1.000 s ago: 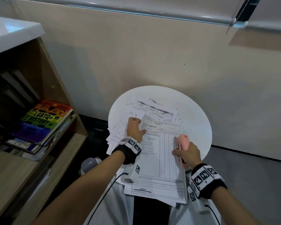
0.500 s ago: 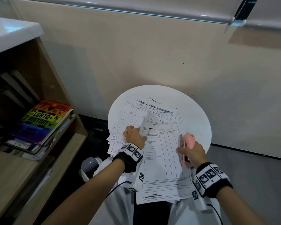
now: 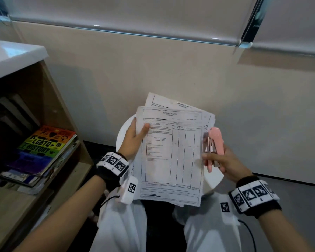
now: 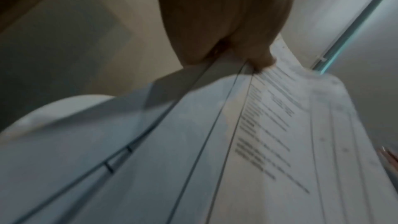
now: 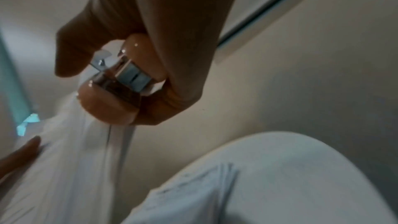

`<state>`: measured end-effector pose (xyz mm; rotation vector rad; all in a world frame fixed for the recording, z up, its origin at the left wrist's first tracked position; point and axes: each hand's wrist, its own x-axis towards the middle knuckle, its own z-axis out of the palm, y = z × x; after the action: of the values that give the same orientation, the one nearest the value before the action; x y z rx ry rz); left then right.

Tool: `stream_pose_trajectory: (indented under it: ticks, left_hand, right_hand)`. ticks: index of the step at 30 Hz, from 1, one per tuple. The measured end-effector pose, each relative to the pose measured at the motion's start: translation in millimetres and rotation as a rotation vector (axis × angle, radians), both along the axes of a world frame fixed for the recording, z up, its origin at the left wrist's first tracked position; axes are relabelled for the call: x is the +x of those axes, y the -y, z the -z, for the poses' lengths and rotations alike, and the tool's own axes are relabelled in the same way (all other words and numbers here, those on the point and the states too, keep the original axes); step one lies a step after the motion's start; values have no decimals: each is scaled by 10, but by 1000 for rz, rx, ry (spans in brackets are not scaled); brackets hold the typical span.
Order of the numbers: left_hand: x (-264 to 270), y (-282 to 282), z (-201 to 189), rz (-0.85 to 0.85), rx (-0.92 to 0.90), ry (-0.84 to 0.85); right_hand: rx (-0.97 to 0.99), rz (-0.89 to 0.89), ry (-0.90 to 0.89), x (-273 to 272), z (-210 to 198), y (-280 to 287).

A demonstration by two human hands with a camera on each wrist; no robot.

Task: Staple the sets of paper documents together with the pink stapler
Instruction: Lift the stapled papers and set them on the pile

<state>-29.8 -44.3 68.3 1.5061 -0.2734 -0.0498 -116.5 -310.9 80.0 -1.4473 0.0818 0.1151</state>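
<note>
Item: sheaf of white printed paper forms [image 3: 171, 153], newly lifted off round white table [image 3: 213, 180], left hand [image 3: 133, 140] grasping its left edge; pink plastic stapler [image 3: 215, 142] clasped in right hand [image 3: 225, 164] beside right edge; stapling imminent

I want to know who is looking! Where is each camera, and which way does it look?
Head: on the person's head, looking down at the round white table; shows both forearms, left hand holding the paper stack, right hand gripping the pink stapler.
Left wrist: looks along the left hand at the paper stack.
Right wrist: looks up along the right hand at the pink stapler.
Shared: both wrist views show the paper stack and table.
</note>
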Motion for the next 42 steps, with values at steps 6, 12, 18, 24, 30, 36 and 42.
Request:
stream_pose_trajectory:
  ticks: [6, 12, 18, 24, 30, 36, 42]
  left_hand:
    - [11, 17, -236, -224, 81, 212]
    - [-83, 36, -401, -182, 24, 293]
    - [-28, -21, -409, -340, -109, 245]
    - [-21, 124, -514, -491, 0, 416]
    - [89, 20, -279, -326, 57, 279]
    - [149, 52, -161, -233, -33, 159]
    - [142, 224, -428, -228, -22, 288]
  right_hand:
    - [-143, 37, 113, 179, -304, -198]
    - [-106, 97, 125, 199, -339, -254]
    - [-102, -58, 174, 84, -468, -161]
    - [-313, 49, 270, 79, -519, -409]
    - [-256, 58, 218, 122, -382, -443]
    - [-273, 111, 121, 234, -302, -426]
    - [-218, 192, 199, 323, -341, -491]
